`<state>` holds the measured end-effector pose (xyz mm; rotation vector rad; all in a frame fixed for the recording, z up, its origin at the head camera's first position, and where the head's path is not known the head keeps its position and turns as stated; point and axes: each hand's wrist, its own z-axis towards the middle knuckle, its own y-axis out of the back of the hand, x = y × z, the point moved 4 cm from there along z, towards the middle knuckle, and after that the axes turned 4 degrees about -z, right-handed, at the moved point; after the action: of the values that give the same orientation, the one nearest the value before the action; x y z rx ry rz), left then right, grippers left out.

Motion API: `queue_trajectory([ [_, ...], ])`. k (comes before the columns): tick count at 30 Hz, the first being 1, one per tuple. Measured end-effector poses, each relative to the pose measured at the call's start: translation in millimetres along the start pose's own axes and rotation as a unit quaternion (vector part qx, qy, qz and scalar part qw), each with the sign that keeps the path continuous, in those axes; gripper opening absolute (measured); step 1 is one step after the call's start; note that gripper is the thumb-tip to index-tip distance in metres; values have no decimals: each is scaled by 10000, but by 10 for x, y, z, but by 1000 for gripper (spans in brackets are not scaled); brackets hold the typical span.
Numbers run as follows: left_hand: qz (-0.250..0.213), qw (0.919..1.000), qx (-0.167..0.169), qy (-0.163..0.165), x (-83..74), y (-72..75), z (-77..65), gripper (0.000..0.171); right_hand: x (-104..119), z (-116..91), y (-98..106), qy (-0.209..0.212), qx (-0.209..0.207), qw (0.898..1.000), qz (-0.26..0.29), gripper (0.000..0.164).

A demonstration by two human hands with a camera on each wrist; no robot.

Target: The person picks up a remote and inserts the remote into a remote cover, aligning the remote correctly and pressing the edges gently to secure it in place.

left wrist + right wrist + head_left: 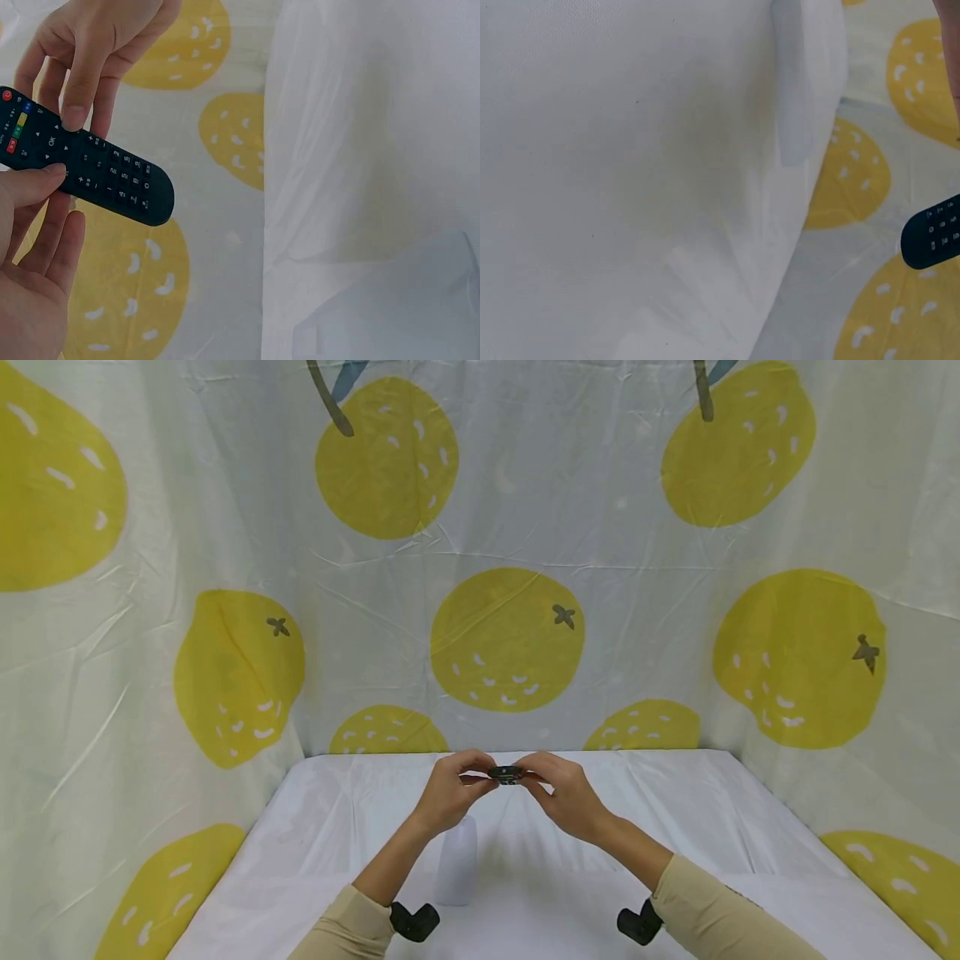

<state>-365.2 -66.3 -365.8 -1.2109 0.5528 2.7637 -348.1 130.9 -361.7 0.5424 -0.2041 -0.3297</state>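
A dark remote control (506, 774) is held up in front of me above the table, seen nearly edge-on in the head view. My left hand (447, 793) pinches one end and my right hand (564, 797) grips the other. In the left wrist view the button face of the remote (112, 169) shows, with a red power button and number keys. The left thumb (37, 184) lies across one long edge; opposite it, the right thumb (75, 109) touches the other edge. Only the rounded end of the remote (930, 232) appears in the right wrist view.
A pale white bottle-like object (457, 864) stands on the white-covered table (600, 893), below and beside the left forearm. Behind and at the sides hangs a curtain (510, 543) printed with yellow fruit. Each wrist carries a black camera mount (415, 922).
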Motion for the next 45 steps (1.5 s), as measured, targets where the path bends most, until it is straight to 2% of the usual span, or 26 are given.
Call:
queue_trajectory([
  [3, -82, 10000, 4, 34, -3, 2, -1, 19, 12, 5, 2, 202, 13, 9997, -143, 37],
  [8, -63, 10000, -10, -13, 1, 6, -10, 18, 29, -6, 1, 485, -82, 9979, -417, 14],
  [13, 104, 9998, -38, 136, 23, 19, -37, 26, 55, -3, 19, 471, -121, 9972, -575, 27],
  [19, 52, 9976, 45, 683, 87, 45, -76, 27, 59, -10, 24, 401, -42, 9970, -664, 29],
  [23, 18, 9967, 67, 808, 104, 77, -86, 25, 46, -21, 20, 501, -97, 9963, -698, 29],
  [26, -217, 9953, 111, 942, 111, 93, -95, 21, 32, -24, 15, 673, -177, 9947, -757, 27],
  [30, -678, 9880, 255, 1366, 123, 84, -104, 18, 39, -18, 11, 966, -247, 9914, -849, 21],
  [36, -1244, 9675, 530, 2135, 163, 41, -107, 36, 65, -21, 5, 1122, -202, 9888, -967, 27],
  [40, -1452, 9584, 638, 2373, 161, 24, -112, 43, 69, -23, -4, 1155, -149, 9881, -1001, 30],
  [45, -1668, 9499, 592, 2575, 171, -1, -110, 41, 64, -28, -21, 1246, -55, 9869, -1028, 30],
])
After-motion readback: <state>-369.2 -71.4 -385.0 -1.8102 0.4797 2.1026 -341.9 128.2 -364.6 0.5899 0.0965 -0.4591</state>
